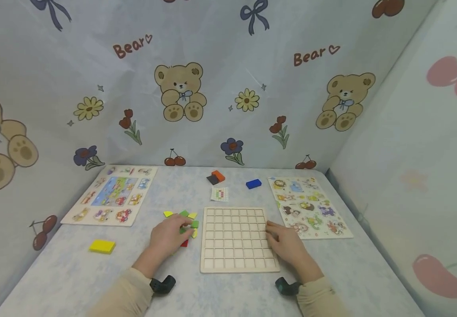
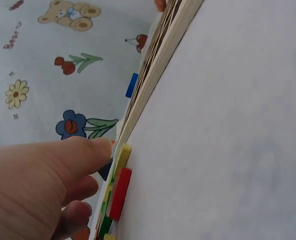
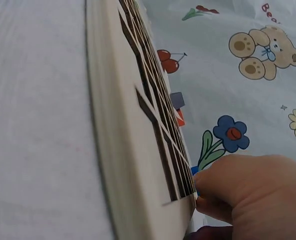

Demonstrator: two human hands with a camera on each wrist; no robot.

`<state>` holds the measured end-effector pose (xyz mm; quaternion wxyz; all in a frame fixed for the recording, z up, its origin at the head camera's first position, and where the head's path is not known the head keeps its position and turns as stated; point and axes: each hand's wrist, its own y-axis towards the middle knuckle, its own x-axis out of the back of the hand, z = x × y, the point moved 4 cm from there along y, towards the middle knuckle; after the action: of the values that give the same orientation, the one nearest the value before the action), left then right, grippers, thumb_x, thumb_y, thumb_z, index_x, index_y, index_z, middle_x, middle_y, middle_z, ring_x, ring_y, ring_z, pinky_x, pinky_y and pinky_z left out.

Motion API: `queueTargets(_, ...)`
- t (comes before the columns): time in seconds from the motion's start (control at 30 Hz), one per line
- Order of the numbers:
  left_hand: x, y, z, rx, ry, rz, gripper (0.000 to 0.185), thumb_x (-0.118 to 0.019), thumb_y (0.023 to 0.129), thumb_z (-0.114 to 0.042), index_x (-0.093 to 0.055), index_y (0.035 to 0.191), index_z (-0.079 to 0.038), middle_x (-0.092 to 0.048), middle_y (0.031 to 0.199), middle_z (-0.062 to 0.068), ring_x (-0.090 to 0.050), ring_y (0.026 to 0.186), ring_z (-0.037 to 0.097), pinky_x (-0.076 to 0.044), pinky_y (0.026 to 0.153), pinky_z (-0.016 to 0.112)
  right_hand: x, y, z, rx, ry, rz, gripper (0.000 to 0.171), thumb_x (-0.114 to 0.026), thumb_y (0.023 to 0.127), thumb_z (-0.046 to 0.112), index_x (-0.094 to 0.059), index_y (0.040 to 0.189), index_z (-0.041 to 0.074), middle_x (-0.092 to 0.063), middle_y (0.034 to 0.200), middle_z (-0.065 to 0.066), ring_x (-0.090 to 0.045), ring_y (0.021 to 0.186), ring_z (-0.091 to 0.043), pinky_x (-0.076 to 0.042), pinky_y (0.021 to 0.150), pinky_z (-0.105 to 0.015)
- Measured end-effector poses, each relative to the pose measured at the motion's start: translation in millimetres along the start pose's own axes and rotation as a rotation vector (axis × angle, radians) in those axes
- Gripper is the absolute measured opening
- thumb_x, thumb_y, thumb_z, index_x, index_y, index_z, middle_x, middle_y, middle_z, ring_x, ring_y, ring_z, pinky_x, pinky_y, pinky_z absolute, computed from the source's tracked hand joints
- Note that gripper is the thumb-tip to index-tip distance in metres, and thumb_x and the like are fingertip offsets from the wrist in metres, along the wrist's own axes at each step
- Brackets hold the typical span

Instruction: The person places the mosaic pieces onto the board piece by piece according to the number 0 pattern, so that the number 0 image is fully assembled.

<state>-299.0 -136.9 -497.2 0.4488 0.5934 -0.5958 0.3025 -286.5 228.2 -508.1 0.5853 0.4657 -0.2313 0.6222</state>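
Note:
My left hand [image 1: 167, 237] hovers over a cluster of small coloured tiles, thumb and index finger apart, fingertips right by a green tile [image 1: 194, 224]. A red tile [image 2: 120, 194] and a yellow tile [image 2: 122, 156] lie below the thumb in the left wrist view. The palm side and part of the cluster are hidden. To the right lies a square wooden grid board [image 1: 240, 270], its compartments bare. My right hand [image 1: 288, 244] rests at the board's right edge, fingertips touching the rim; in the right wrist view the thumb [image 3: 213, 182] shows at the board's far side.
A picture puzzle board [image 1: 129, 215] lies at the back left and an animal puzzle board [image 1: 327, 234] at the right. Behind the grid board are a small pattern card [image 1: 219, 194], a blue block [image 1: 253, 184], orange [image 1: 218, 175] and black [image 1: 212, 179] pieces. A yellow block [image 1: 102, 246] sits left.

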Motion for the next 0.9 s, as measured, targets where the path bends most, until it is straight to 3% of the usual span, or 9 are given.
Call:
queueTargets(0.3, -5.0, -5.1, -16.7, -0.096, 0.08, 0.018, 0.025, -0.084, 0.084, -0.041, -0.078, 0.105, -0.028, -0.069, 0.098, -0.01, -0.065, 0.079, 0.009, -0.051, 0.063, 0.033, 2.8, 0.6, 3.3, -0.025, 0.016, 0.008, 0.03, -0.069, 0.097, 0.011, -0.073, 0.124, 0.001, -0.064, 0.139, -0.015, -0.063, 0.127, -0.035, -0.054, 0.099, -0.049)
queueTargets(0.43, -6.4, -6.3, -18.6, -0.146, 0.165, -0.005, 0.008, -0.081, 0.088, -0.038, -0.076, 0.09, -0.032, -0.063, 0.08, -0.013, -0.053, 0.066, 0.006, -0.043, 0.053, 0.031, 3.2, -0.6, 4.1, -0.052, 0.021, 0.013, 0.029, -0.069, 0.097, 0.012, -0.074, 0.123, 0.001, -0.064, 0.139, -0.016, -0.063, 0.127, -0.036, -0.054, 0.099, -0.05)
queueTargets(0.63, -2.6, -7.7, -24.2, -0.237, 0.261, -0.064, 0.033, -0.076, 0.091, -0.026, -0.058, 0.063, -0.031, -0.047, 0.06, -0.013, -0.04, 0.055, 0.006, -0.036, 0.047, 0.03, 1.5, 0.6, 1.9, -0.089, 0.034, 0.024, 0.031, -0.068, 0.097, 0.014, -0.073, 0.125, 0.002, -0.063, 0.141, -0.013, -0.061, 0.13, -0.036, -0.049, 0.104, -0.051)
queueTargets(0.8, -1.3, -7.8, -26.9, -0.256, 0.29, -0.086, 0.033, -0.075, 0.089, -0.019, -0.059, 0.062, -0.028, -0.044, 0.059, -0.011, -0.038, 0.054, 0.007, -0.035, 0.047, 0.029, 1.5, 0.2, 0.6, -0.098, 0.046, 0.025, 0.031, -0.068, 0.097, 0.013, -0.073, 0.125, 0.002, -0.062, 0.142, -0.014, -0.06, 0.13, -0.036, -0.049, 0.105, -0.051)
queueTargets(0.9, -1.5, -8.5, -26.9, -0.274, 0.319, -0.113, 0.022, -0.079, 0.088, -0.022, -0.07, 0.069, -0.028, -0.049, 0.064, -0.012, -0.04, 0.055, 0.005, -0.035, 0.047, 0.026, 1.5, 0.1, 1.1, -0.1, 0.058, 0.027, 0.031, -0.068, 0.097, 0.013, -0.073, 0.126, 0.002, -0.062, 0.142, -0.014, -0.06, 0.131, -0.036, -0.048, 0.105, -0.051)
